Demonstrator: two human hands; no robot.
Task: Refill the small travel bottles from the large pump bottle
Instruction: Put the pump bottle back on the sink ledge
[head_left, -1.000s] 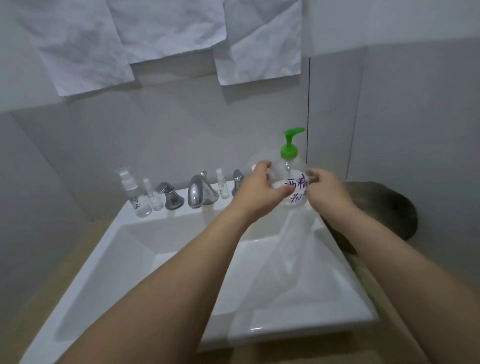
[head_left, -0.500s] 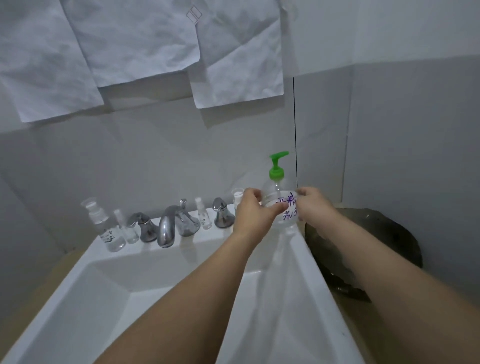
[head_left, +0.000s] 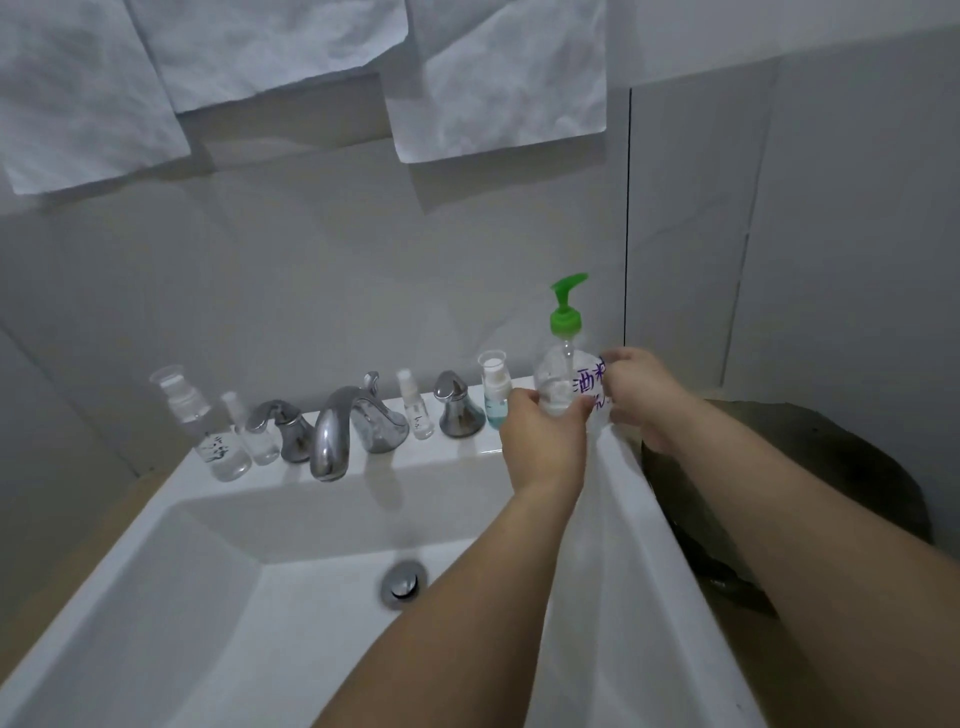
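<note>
- Head view: a clear plastic pump bottle (head_left: 563, 382) with a green pump top stands upright on the back right corner of a glossy white sink (head_left: 218, 582).
- Left hand (head_left: 543, 444) grasps its lower front, fingers curled round it.
- Right hand (head_left: 641, 392) grips its purple-lettered right side.
- Four small clear travel bottles line the back ledge: one (head_left: 200, 426), a second (head_left: 249, 428), a third (head_left: 415, 405), and a blue-filled one (head_left: 496, 389) just beside the left hand.
- Chrome faucet (head_left: 345, 423) curves over the open basin.
</note>
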